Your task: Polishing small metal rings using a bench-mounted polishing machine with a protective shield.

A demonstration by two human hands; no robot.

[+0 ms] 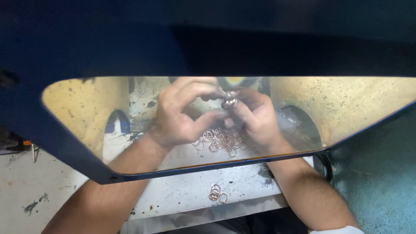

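Observation:
Seen through a scratched, yellow-tinted window [355, 104] in a dark blue hood, my left hand [182, 115] and my right hand [255, 119] meet fingertip to fingertip. Between them they pinch a small round metal ring [229, 102], held up close to the glass. Just below the hands lies a loose pile of several copper-coloured rings [221, 139] on the pale, stained work surface [182, 190]. A few more rings [216, 193] lie in a small cluster near the front edge, outside the window. Both forearms reach in under the hood.
The dark blue hood [208, 39] fills the top of the view and slopes down at the left. A round opening [299, 128] shows behind my right hand. A blue object [117, 123] sits at the left behind the glass. Teal flooring [381, 182] lies at right.

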